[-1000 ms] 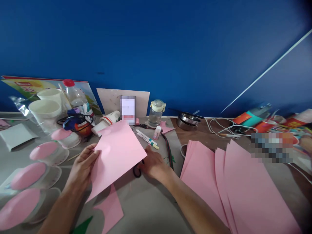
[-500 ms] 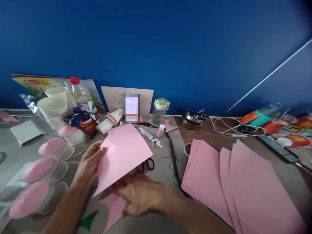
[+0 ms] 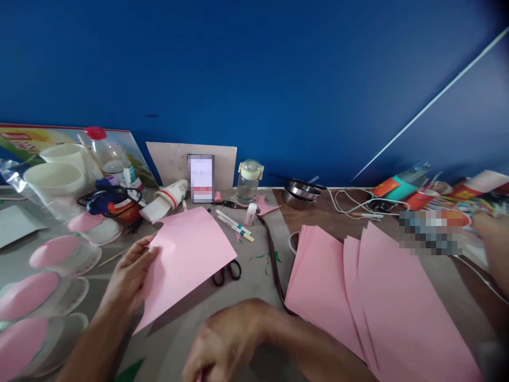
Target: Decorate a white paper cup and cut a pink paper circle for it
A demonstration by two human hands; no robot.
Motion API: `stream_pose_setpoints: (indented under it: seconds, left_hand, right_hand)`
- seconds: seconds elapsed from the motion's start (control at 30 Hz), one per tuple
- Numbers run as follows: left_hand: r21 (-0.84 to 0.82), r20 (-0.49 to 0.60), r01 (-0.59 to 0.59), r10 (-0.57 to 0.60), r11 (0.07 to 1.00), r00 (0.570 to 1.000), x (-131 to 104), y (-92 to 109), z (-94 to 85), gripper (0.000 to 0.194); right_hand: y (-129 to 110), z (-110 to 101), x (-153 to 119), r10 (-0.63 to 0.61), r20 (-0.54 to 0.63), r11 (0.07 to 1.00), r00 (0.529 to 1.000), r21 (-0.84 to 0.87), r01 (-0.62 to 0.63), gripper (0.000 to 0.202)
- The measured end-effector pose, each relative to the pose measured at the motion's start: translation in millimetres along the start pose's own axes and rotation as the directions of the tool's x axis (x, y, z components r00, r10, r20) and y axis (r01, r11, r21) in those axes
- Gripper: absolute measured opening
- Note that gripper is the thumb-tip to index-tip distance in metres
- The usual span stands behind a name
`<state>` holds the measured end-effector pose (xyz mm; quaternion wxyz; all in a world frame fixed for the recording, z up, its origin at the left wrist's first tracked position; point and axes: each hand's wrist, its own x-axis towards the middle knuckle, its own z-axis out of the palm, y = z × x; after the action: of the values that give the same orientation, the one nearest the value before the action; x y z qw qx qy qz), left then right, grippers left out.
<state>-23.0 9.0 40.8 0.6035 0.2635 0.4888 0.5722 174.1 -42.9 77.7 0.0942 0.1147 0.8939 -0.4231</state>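
My left hand (image 3: 133, 268) pinches the left edge of a pink paper sheet (image 3: 189, 249), which is lifted and tilted above the table. One corner of the sheet is cut away in a curve. Closed and curled low in the middle, my right hand (image 3: 225, 337) shows a bit of pink paper scrap (image 3: 200, 375) at its fingers; the rest is hidden or below the picture. Black scissor handles (image 3: 226, 272) stick out beyond the sheet's right corner. To the right lies a fanned stack of pink paper (image 3: 401, 297).
Several bowls with pink paper covers (image 3: 29, 294) line the left side. Behind stand paper cups (image 3: 55, 178), a bottle (image 3: 107, 154), a propped phone (image 3: 201, 178) and a glass jar (image 3: 248, 183). Markers (image 3: 234, 225), a glue stick (image 3: 250, 214) and a strap (image 3: 274, 254) lie centrally. Another person's hand (image 3: 491, 239) is at far right.
My right hand has drawn back toward me and closed; the pink scrap has left its spot on the table. The view has turned slightly right. Another person's hand has appeared at the right.
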Motion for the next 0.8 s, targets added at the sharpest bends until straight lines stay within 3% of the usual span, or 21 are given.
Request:
stream_pose_setpoints:
  seconds: [0.03, 0.1, 0.13, 0.17, 0.2, 0.23, 0.27, 0.3, 0.33, 0.37, 0.43, 0.5, 0.6, 0.7, 0.8]
  left_hand:
    - [-0.001, 0.000, 0.002, -0.002, 1.000, 1.000, -1, 1, 1.1, 0.039]
    - [0.004, -0.006, 0.009, -0.009, 1.000, 1.000, -2, 2, 2.8, 0.038]
    - [0.008, -0.009, 0.015, -0.015, 1.000, 1.000, -2, 2, 3.2, 0.037]
    - [0.010, -0.013, 0.018, -0.018, 1.000, 1.000, -2, 3, 3.2, 0.037]
    - [0.010, -0.015, 0.022, -0.022, 1.000, 1.000, -2, 2, 2.8, 0.036]
    - [0.010, -0.016, 0.022, -0.021, 1.000, 1.000, -1, 2, 2.1, 0.036]
    - [0.011, -0.014, 0.022, -0.022, 1.000, 1.000, -1, 1, 1.3, 0.037]
    - [0.014, -0.009, 0.025, -0.024, 1.000, 1.000, 0, -1, 0.3, 0.039]
    - [0.018, -0.001, 0.029, -0.029, 0.999, 1.000, 2, -3, -0.6, 0.040]
    - [0.021, 0.007, 0.034, -0.034, 0.999, 0.999, 2, -4, -1.3, 0.041]
    - [0.030, 0.021, 0.053, -0.054, 0.998, 0.998, 4, -8, -1.7, 0.043]
    - [0.041, 0.037, 0.073, -0.074, 0.996, 0.997, 3, -11, -0.7, 0.044]
    - [0.064, 0.060, 0.086, -0.090, 0.994, 0.994, 2, -14, 2.1, 0.045]
    - [0.078, 0.084, 0.091, -0.098, 0.993, 0.992, 1, -15, 4.0, 0.046]
    - [0.079, 0.082, 0.095, -0.101, 0.992, 0.991, 1, -16, 4.1, 0.049]
  right_hand:
    - [0, -8, -13, -0.071, 0.005, 0.997, 0.997, 0.039, 0.071, 0.014]
    - [3, -27, -47, -0.072, -0.197, 0.994, 0.978, 0.061, 0.085, 0.018]
    - [7, -35, -67, -0.003, -0.358, 0.997, 0.934, 0.070, 0.030, 0.020]
    - [14, -42, -86, 0.084, -0.512, 0.995, 0.855, 0.091, -0.044, 0.023]
    - [24, -48, -104, 0.189, -0.682, 0.982, 0.707, 0.111, -0.155, 0.024]
    - [36, -51, -119, 0.280, -0.847, 0.942, 0.452, 0.150, -0.302, 0.023]
    - [50, -53, -131, 0.322, -0.921, 0.876, 0.220, 0.202, -0.438, 0.020]
    - [67, -52, -140, 0.342, -0.937, 0.804, 0.071, 0.253, -0.539, 0.019]
    - [84, -50, -144, 0.372, -0.928, 0.730, -0.009, 0.299, -0.615, 0.018]
    - [101, -47, -145, 0.420, -0.907, 0.661, -0.035, 0.332, -0.673, 0.019]
    - [130, -40, -140, 0.509, -0.860, 0.574, -0.010, 0.348, -0.741, 0.021]
    - [151, -35, -129, 0.563, -0.825, 0.557, 0.037, 0.347, -0.755, 0.024]
    - [168, -31, -117, 0.574, -0.818, 0.587, 0.047, 0.371, -0.720, 0.033]
    - [175, -31, -111, 0.565, -0.825, 0.605, 0.012, 0.405, -0.686, 0.036]
    - [177, -34, -112, 0.545, -0.834, 0.610, -0.089, 0.467, -0.640, 0.031]
